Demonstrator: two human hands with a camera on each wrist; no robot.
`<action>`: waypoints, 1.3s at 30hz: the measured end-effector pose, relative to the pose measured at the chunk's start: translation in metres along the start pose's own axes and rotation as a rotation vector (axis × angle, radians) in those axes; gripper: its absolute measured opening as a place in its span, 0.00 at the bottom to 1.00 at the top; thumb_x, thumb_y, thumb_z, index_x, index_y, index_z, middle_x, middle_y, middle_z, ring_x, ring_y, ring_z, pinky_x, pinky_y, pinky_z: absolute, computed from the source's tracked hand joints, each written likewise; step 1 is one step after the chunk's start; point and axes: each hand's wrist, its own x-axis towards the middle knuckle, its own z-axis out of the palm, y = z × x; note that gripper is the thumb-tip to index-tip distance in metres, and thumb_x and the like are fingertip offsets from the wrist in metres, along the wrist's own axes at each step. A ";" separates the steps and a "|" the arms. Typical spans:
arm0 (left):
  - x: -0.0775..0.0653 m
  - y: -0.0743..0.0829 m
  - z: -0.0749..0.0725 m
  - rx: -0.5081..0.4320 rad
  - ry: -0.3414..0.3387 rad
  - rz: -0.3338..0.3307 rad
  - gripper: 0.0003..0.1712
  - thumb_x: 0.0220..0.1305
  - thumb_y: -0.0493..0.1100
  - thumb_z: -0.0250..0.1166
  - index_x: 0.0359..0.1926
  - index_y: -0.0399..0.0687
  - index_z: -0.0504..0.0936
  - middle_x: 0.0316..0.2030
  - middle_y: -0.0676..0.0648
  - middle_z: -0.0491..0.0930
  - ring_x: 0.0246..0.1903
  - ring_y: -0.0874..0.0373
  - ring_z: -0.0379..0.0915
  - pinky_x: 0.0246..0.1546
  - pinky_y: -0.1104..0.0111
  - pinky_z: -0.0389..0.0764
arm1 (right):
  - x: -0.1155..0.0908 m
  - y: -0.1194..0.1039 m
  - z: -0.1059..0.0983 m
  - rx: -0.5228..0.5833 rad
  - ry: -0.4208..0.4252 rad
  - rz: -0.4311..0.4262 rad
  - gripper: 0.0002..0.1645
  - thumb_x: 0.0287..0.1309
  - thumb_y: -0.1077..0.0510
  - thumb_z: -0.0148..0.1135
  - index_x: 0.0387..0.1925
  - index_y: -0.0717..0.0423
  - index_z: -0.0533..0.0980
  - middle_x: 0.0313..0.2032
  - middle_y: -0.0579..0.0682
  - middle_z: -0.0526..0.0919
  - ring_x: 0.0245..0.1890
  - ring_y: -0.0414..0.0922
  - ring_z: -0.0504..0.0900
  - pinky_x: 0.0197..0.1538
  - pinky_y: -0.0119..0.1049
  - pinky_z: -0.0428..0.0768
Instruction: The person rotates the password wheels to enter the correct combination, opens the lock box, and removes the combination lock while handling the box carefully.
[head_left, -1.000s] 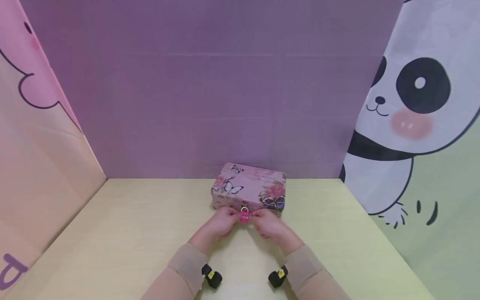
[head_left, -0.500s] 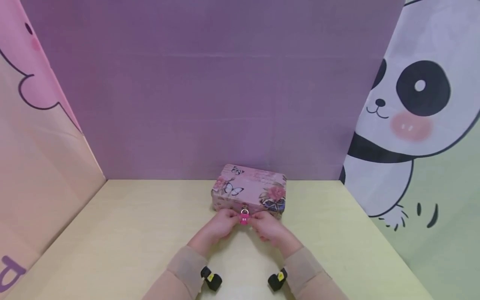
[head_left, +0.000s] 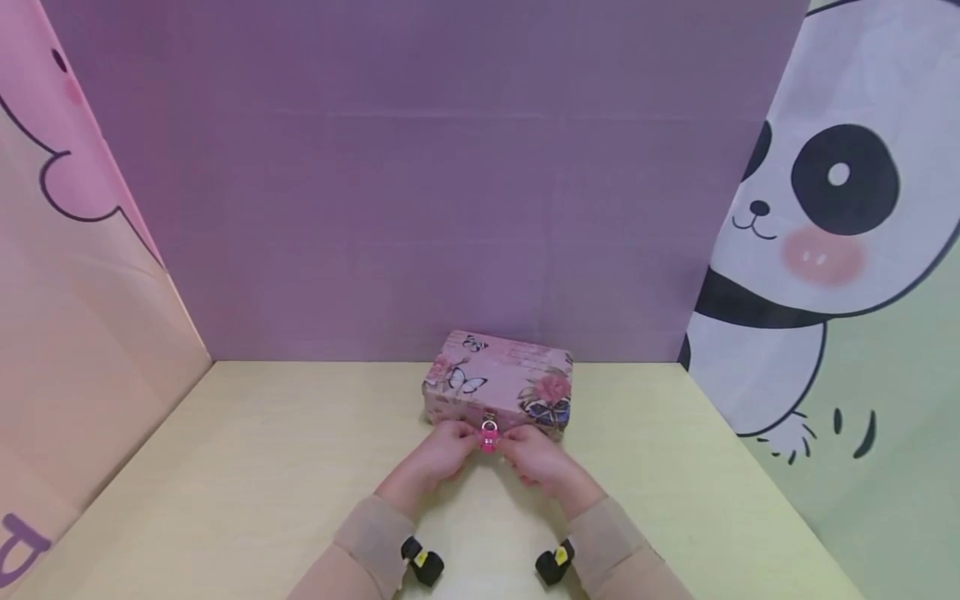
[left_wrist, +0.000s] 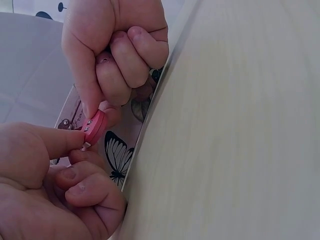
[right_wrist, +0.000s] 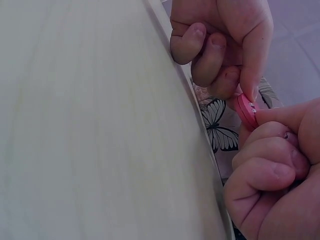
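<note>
A small pink combination padlock (head_left: 489, 441) hangs by its metal shackle at the front clasp of a pink butterfly-and-flower box (head_left: 498, 367). From the left side my left hand (head_left: 447, 447) pinches the lock body between thumb and forefinger. My right hand (head_left: 532, 452) pinches its other side. Seen from the left wrist, the padlock (left_wrist: 94, 126) shows small number dials on its face, and both thumbs lie at its edges. In the right wrist view the fingers behind the padlock (right_wrist: 247, 111) are partly hidden. The remaining fingers of both hands are curled in.
The box stands on a pale wooden table (head_left: 300, 458), near its back edge. Behind it rises a purple backdrop (head_left: 412, 183); a panda-printed panel (head_left: 810, 250) stands at the right and a pink printed panel (head_left: 90, 333) at the left.
Everything sits slightly lower in the head view. Both hands keep their hold on the padlock with hardly any movement, and the box stays in place.
</note>
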 end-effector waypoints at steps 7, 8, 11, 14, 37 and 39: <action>-0.001 -0.002 0.000 0.013 -0.006 0.020 0.11 0.75 0.38 0.56 0.41 0.35 0.82 0.20 0.53 0.66 0.15 0.63 0.57 0.16 0.71 0.63 | 0.000 0.001 0.001 -0.016 0.002 -0.007 0.16 0.75 0.57 0.52 0.30 0.62 0.74 0.15 0.42 0.62 0.11 0.36 0.56 0.15 0.29 0.56; -0.001 -0.002 0.000 0.014 -0.006 0.019 0.11 0.75 0.38 0.56 0.40 0.36 0.82 0.19 0.53 0.66 0.15 0.63 0.57 0.16 0.71 0.63 | 0.000 0.001 0.001 -0.019 0.001 -0.008 0.16 0.75 0.57 0.52 0.29 0.62 0.73 0.15 0.41 0.62 0.11 0.36 0.56 0.15 0.29 0.56; 0.000 -0.003 0.000 0.018 -0.006 0.022 0.11 0.75 0.39 0.56 0.39 0.36 0.82 0.19 0.53 0.66 0.15 0.63 0.58 0.16 0.71 0.63 | -0.001 0.000 0.002 -0.027 -0.001 -0.012 0.17 0.75 0.57 0.52 0.28 0.61 0.72 0.15 0.41 0.62 0.11 0.36 0.56 0.15 0.29 0.56; 0.001 -0.004 0.000 0.022 -0.004 0.028 0.11 0.75 0.38 0.57 0.38 0.36 0.82 0.19 0.53 0.66 0.15 0.63 0.58 0.17 0.71 0.63 | -0.002 -0.001 0.002 -0.032 0.001 -0.012 0.17 0.75 0.57 0.51 0.28 0.60 0.72 0.15 0.41 0.62 0.11 0.36 0.56 0.15 0.29 0.56; -0.001 -0.001 -0.001 0.030 0.003 0.039 0.11 0.74 0.39 0.58 0.42 0.35 0.83 0.22 0.51 0.69 0.17 0.63 0.59 0.18 0.71 0.65 | -0.011 -0.010 -0.011 -0.043 0.006 -0.024 0.17 0.73 0.55 0.55 0.47 0.66 0.80 0.15 0.41 0.62 0.12 0.36 0.56 0.16 0.28 0.57; -0.001 -0.001 -0.002 0.027 0.002 0.044 0.11 0.74 0.39 0.58 0.42 0.34 0.83 0.23 0.51 0.69 0.17 0.63 0.59 0.18 0.71 0.65 | -0.012 -0.011 -0.015 -0.061 0.010 -0.029 0.18 0.73 0.55 0.56 0.51 0.66 0.80 0.15 0.42 0.62 0.12 0.36 0.56 0.16 0.28 0.57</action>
